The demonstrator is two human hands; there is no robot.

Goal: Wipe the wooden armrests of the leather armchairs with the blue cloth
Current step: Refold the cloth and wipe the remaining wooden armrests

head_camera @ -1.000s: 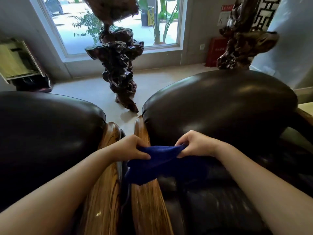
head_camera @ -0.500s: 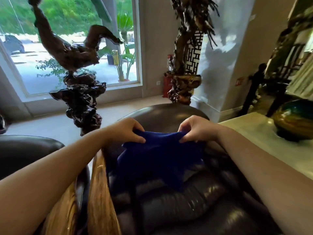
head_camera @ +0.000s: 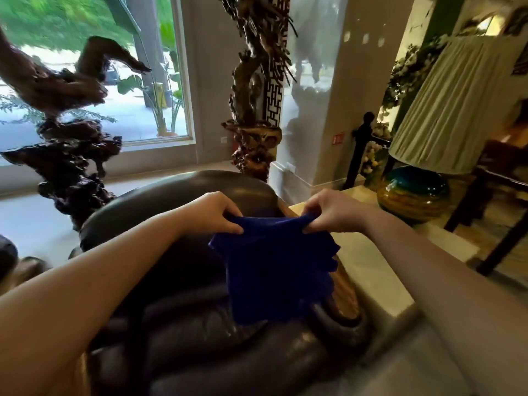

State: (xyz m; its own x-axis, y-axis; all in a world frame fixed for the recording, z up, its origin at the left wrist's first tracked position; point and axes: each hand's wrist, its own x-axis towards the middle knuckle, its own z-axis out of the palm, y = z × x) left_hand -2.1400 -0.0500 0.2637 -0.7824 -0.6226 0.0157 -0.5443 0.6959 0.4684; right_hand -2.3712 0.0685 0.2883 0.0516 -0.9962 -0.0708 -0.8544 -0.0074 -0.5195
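Note:
I hold the blue cloth (head_camera: 271,270) stretched between both hands above a dark leather armchair (head_camera: 183,195). My left hand (head_camera: 217,211) pinches its top left corner and my right hand (head_camera: 328,210) pinches its top right corner. The cloth hangs down over the chair's seat and covers most of the right wooden armrest (head_camera: 344,290), of which a strip shows just right of the cloth. The chair's left armrest is hidden behind my left forearm.
A pale stone side table (head_camera: 380,261) stands right of the chair, carrying a lamp with a round glazed base (head_camera: 411,192) and pleated shade. Two dark root-wood sculptures (head_camera: 71,155) (head_camera: 254,132) stand behind the chair by the window. Another leather chair edge (head_camera: 7,258) shows at far left.
My view and both hands have swung right, from the gap between the two armchairs to the right chair's far armrest. The cloth stays held in both hands.

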